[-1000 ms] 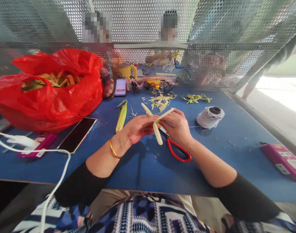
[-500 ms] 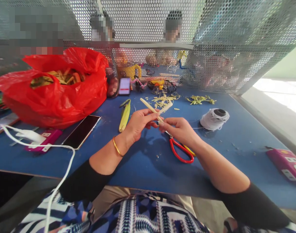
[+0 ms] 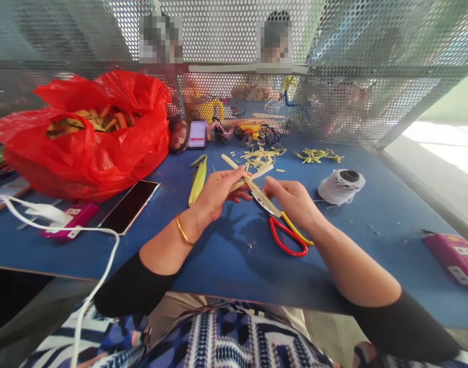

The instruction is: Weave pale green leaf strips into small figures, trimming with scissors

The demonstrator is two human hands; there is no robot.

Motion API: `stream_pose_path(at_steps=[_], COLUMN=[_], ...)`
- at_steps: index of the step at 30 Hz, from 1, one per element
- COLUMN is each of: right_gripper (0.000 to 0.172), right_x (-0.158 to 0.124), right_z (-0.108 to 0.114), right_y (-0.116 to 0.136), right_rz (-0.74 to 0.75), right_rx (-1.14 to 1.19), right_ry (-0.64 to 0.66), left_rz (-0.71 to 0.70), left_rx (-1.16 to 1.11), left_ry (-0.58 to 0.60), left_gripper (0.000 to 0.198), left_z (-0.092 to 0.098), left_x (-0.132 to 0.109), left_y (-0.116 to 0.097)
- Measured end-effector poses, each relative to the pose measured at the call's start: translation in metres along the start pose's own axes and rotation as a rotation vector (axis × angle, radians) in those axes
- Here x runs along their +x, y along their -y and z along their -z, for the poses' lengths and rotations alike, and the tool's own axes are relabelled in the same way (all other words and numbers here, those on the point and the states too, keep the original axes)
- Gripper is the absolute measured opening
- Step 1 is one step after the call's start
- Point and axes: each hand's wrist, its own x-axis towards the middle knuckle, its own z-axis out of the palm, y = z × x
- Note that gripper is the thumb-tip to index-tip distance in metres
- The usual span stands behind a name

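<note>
My left hand (image 3: 218, 190) pinches several crossed, pale husk strips (image 3: 263, 171) between thumb and fingers, above the middle of the table. Just to the right, my right hand (image 3: 293, 200) is closed, thumb against the curled fingers; anything inside it is hidden. Scissors (image 3: 267, 203) with one red and one yellow handle lie under and beside my right hand, blades pointing toward the strips. A yellow-green husk piece (image 3: 198, 183) lies left of my left hand. A spool of white thread (image 3: 338, 189) stands to the right of my right hand.
A red plastic bag (image 3: 141, 153) of dry husks sits at the left, by a phone (image 3: 130, 207) and a magenta power strip (image 3: 80, 220) with a white cable. Husk scraps (image 3: 264, 156) and green bits (image 3: 318, 155) lie ahead, before a perforated metal screen (image 3: 222, 41). People are behind it.
My right hand has moved away from the strips, slightly to the right and up. More of the scissors' blades and yellow handle shows. My left hand still holds the strips.
</note>
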Motion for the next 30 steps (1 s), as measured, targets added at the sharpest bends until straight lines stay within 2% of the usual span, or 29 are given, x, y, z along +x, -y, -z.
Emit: stream_pose_path(at_steps=[3, 5, 7, 9, 12, 15, 19, 21, 23, 26, 30], right_gripper=[0.053, 0.048, 0.040, 0.030, 0.019, 0.019, 0.025, 0.022, 0.016, 0.008, 0.010], right_x=[0.009, 0.013, 0.014, 0.014, 0.012, 0.008, 0.005, 0.003, 0.000, -0.007, -0.016], right_z=[-0.002, -0.004, -0.005, -0.005, -0.002, 0.000, -0.002, -0.003, -0.003, -0.003, -0.009], right_y=[-0.009, -0.014, -0.018, -0.018, -0.015, -0.011, -0.007, -0.005, -0.002, 0.003, 0.002], right_rz=[-0.097, -0.100, -0.055, 0.015, 0.151, 0.216, 0.161, 0.158, 0.203, 0.311, 0.387], right_rx=[0.267, 0.393, 0.423, 0.346, 0.077, -0.113, -0.062, -0.014, -0.039, -0.201, -0.392], right_ry=[-0.103, -0.127, -0.151, -0.215, -0.321, -0.251, -0.097, -0.103, -0.178, -0.268, -0.290], left_rz=[0.016, 0.011, 0.005, 0.004, -0.009, -0.037, -0.092, -0.102, -0.090, -0.032, 0.053], left_rx=[0.047, 0.106, 0.151, 0.172, 0.211, 0.306, 0.509, 0.551, 0.521, 0.414, 0.202], left_ry=[0.050, 0.089, 0.106, 0.099, 0.119, 0.203, 0.250, 0.230, 0.188, 0.079, -0.005], left_gripper=[0.037, 0.029, 0.021, 0.014, 0.010, 0.019, 0.025, 0.026, 0.025, 0.024, 0.023], left_z=[0.000, -0.002, -0.004, -0.006, -0.009, -0.012, -0.014, -0.014, -0.013, -0.013, -0.015], left_x=[-0.001, -0.002, -0.003, -0.003, -0.005, -0.008, -0.010, -0.009, -0.007, -0.003, -0.004], left_y=[0.001, 0.004, 0.007, 0.009, 0.011, 0.015, 0.022, 0.025, 0.027, 0.024, 0.017])
